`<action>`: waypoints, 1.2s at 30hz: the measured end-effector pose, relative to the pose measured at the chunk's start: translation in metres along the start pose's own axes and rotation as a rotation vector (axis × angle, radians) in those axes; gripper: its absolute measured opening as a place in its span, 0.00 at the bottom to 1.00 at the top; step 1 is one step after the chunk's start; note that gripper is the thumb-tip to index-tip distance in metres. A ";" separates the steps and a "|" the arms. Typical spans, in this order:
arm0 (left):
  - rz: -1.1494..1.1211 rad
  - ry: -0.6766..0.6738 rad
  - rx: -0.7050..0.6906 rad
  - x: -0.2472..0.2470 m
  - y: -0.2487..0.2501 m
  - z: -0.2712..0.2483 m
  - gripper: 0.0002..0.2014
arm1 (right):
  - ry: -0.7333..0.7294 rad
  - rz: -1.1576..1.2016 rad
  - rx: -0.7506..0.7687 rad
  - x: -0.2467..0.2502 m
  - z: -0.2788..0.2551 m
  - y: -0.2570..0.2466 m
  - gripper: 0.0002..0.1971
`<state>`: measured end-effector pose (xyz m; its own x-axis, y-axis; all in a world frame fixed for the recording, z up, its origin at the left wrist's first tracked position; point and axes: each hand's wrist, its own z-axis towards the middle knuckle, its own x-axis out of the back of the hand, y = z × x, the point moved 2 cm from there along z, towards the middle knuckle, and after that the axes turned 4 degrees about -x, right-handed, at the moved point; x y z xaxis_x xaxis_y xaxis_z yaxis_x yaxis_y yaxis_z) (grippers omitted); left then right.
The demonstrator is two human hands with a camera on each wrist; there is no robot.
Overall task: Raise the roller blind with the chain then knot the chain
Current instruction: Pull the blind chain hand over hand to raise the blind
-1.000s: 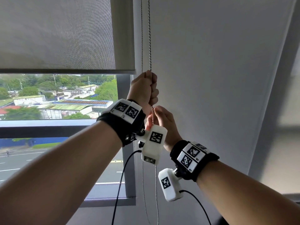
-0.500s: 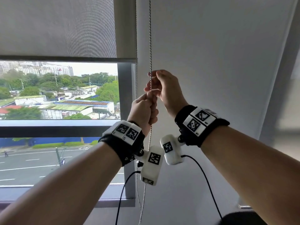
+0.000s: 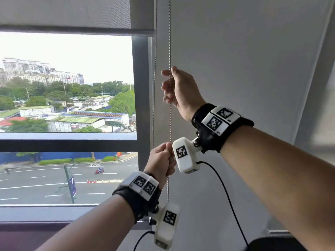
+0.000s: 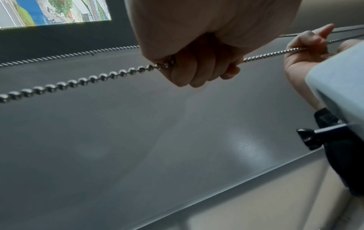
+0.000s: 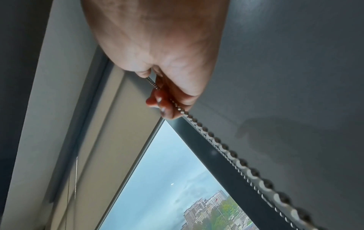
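Over on the left, the roller blind (image 3: pixel 65 13) sits high up with its bottom bar well above the window rail, so most of the lifting looks done. Just right of the frame hangs the chain (image 3: pixel 170 120), two strands, and both hands are on the nearer one. The left hand (image 3: pixel 160 161) is down low, fisted tight round the beads, probably so the blind can't slip back. The right hand (image 3: pixel 178 91) is up higher, fingers curling loosely round the same strand, I'd guess setting up the next pull. No knot yet.
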<state>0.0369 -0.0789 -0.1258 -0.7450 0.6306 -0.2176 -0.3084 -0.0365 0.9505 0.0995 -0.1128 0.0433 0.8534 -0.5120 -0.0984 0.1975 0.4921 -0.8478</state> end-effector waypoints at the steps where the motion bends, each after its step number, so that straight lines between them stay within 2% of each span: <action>1: -0.008 -0.002 0.010 0.000 -0.003 -0.002 0.11 | 0.014 -0.015 -0.004 -0.001 -0.001 0.002 0.16; 6: -0.010 -0.110 0.021 -0.006 0.002 -0.011 0.16 | 0.083 -0.026 0.040 -0.005 -0.008 0.003 0.17; 9: -0.098 -0.165 0.082 -0.005 0.009 -0.009 0.13 | 0.098 -0.025 0.047 -0.004 -0.012 0.003 0.15; 12: -0.193 -0.170 0.103 -0.001 0.017 0.003 0.18 | 0.099 -0.034 0.026 -0.001 -0.017 0.008 0.16; 18: -0.226 -0.137 0.019 -0.004 0.044 0.019 0.17 | 0.112 -0.050 0.043 0.008 -0.035 0.037 0.17; 22: -0.323 -0.146 -0.025 -0.006 0.062 0.027 0.18 | 0.169 -0.169 0.089 0.019 -0.045 0.075 0.20; 29: -0.271 -0.269 -0.078 -0.021 0.077 0.020 0.19 | 0.055 -0.086 -0.028 0.030 -0.079 0.117 0.22; 33: -0.286 -0.237 -0.141 -0.026 0.079 0.021 0.15 | 0.103 -0.092 -0.082 0.032 -0.081 0.123 0.20; 36: -0.242 -0.174 -0.206 -0.028 0.078 0.025 0.14 | 0.029 0.000 -0.097 0.031 -0.085 0.122 0.18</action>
<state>0.0482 -0.0799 -0.0397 -0.5290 0.7622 -0.3731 -0.5898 -0.0141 0.8074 0.1087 -0.1282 -0.1077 0.8385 -0.5332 -0.1121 0.1489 0.4222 -0.8942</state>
